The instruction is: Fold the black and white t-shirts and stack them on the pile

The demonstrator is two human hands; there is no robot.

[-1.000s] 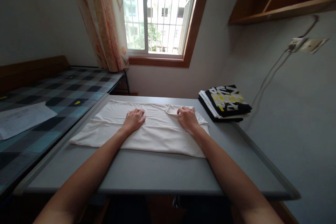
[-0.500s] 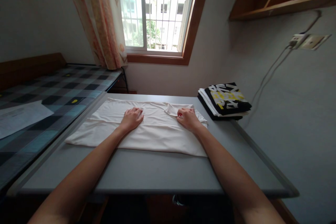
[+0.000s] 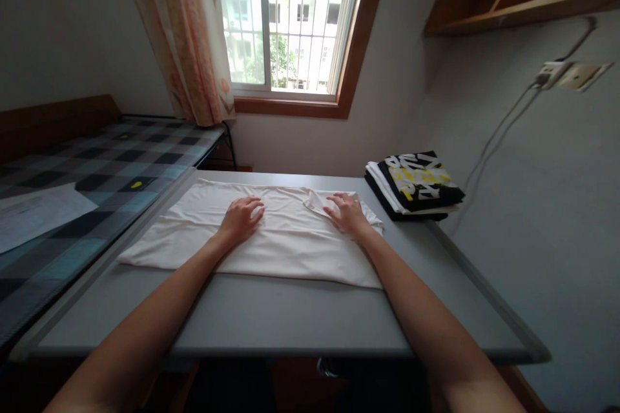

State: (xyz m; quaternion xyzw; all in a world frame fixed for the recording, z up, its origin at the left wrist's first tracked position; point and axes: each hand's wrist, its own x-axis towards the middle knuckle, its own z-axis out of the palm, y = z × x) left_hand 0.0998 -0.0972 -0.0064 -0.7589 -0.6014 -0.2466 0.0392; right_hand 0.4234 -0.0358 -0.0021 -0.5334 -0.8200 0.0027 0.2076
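Note:
A white T-shirt (image 3: 290,251), folded into a long, slightly wrinkled strip, lies across the grey table. Over its left-middle part is my left hand (image 3: 243,216), palm down, with thumb and fingers apart and nothing held. My right hand (image 3: 347,214) is spread over the right end, beside a small raised, crumpled flap of the cloth (image 3: 316,199). No cloth shows pinched between its fingers. Whether either palm presses on the fabric or hovers just above it, I cannot tell.
A stack of folded clothes (image 3: 416,184), black and white with a printed black one on top, sits at the table's (image 3: 290,322) back right corner. On the left stands a bed with a checked mattress (image 3: 159,148) and paper (image 3: 43,213). A shelf (image 3: 523,10) hangs upper right.
The fingers of my right hand have uncurled from the cloth and spread. My left hand's fingers have loosened and lifted a little. The shirt lies nearly the same.

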